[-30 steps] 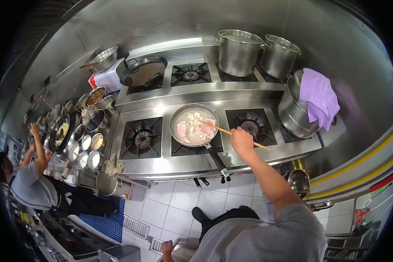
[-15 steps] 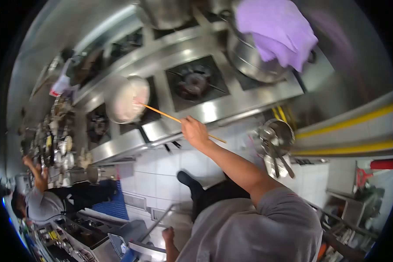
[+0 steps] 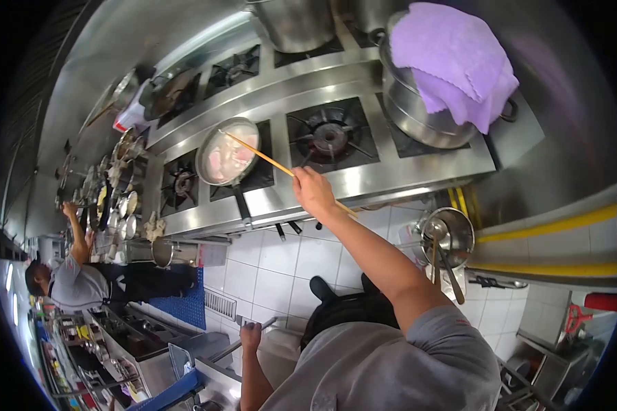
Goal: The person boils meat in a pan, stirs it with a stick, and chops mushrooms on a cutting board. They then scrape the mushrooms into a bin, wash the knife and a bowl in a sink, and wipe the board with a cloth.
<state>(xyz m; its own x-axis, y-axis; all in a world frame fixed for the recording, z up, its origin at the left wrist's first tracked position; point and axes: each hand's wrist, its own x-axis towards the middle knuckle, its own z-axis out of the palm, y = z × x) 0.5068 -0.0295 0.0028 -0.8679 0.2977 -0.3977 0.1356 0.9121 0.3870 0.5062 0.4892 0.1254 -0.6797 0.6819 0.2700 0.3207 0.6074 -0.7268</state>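
My right hand (image 3: 313, 192) is closed around long, thin wooden cooking chopsticks (image 3: 271, 162). Their far end reaches over a frying pan (image 3: 204, 166) on the stove, and the near end sticks out below my palm. Pale pinkish pieces (image 3: 241, 156) lie in cloudy whitish liquid in the pan. The pan's black handle (image 3: 241, 204) points toward me over the stove's front edge. Low beside my body, my left hand (image 3: 250, 334) is closed and overlaps a metal bar (image 3: 225, 351); I cannot tell whether it grips the bar.
A bare burner (image 3: 330, 135) lies right of the pan. Beyond it stands a large steel pot (image 3: 418, 113) under a purple towel (image 3: 456, 58). A steel pot with utensils (image 3: 465, 236) stands lower right. A co-worker (image 3: 82, 284) stands at the left by hanging pans and ladles.
The pan has levelled out, and its handle now shows. The chopsticks' far end has shifted toward the pan's far rim. My left hand has risen to overlap the bar. The view has shifted.
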